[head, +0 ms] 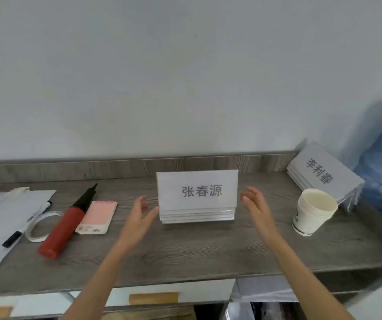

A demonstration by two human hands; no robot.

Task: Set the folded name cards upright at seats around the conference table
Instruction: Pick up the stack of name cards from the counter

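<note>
Hands flank a nested stack of name cards [197,199] standing on a grey wood-grain countertop [185,248] against a pale wall. The left hand [139,213] is spread, fingers loose and gripping nothing, its fingertips just beside or perhaps touching the stack's left edge; blur prevents telling which. The right hand [254,204] is likewise spread and empty, near the stack's right edge but apart from it. The front card shows printed characters; several more cards sit nested behind and beneath it. A second stack of cards [323,174] leans at the far right, beside a white tub [312,211]. To the left lie a pink notepad [97,217], a red hand pump [66,225], a tape ring [43,225] and white sheets [5,215]. No conference table is in view, so placement at seats appears not yet begun. Judged risks: squeezing only the front card could let the nested ones slide out and scatter; uneven pressure from the two sides might splay the stack or bend a fold; a wide right-hand sweep could knock the tub nearby.
</note>
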